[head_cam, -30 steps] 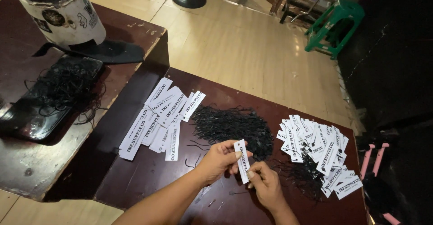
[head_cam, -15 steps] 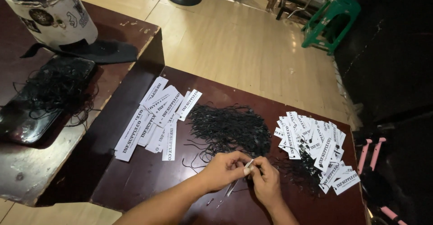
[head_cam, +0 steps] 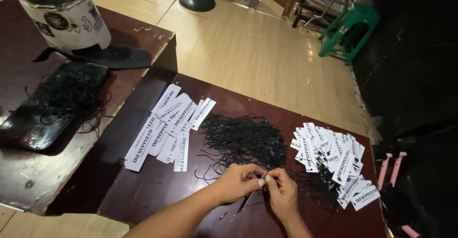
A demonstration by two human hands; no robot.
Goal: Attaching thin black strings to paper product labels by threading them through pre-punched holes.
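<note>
My left hand [head_cam: 237, 181] and my right hand [head_cam: 282, 193] meet over the near edge of a low dark wooden table [head_cam: 143, 195]. Together they pinch a white paper tag [head_cam: 248, 201], now seen edge-on and hanging down between the fingers. Just beyond my hands lies a heap of black strings [head_cam: 243, 140]. To the left of it, a loose stack of plain white tags [head_cam: 164, 126] is spread out. Right of my hands sits a pile of white tags with black strings on them [head_cam: 334, 159].
A higher table [head_cam: 28, 190] at the left carries a dark tray of black strings [head_cam: 52, 104], a worn white bucket [head_cam: 64, 14] and a black cloth. A green plastic stool [head_cam: 350, 28] stands on the tan floor at the back right. Pink-handled tools [head_cam: 393, 169] lie at the right.
The tag stood upright, face toward me, a second ago; it has turned edge-on and dropped lower between my fingers. Both hands have drawn closer together. The view has shifted slightly.
</note>
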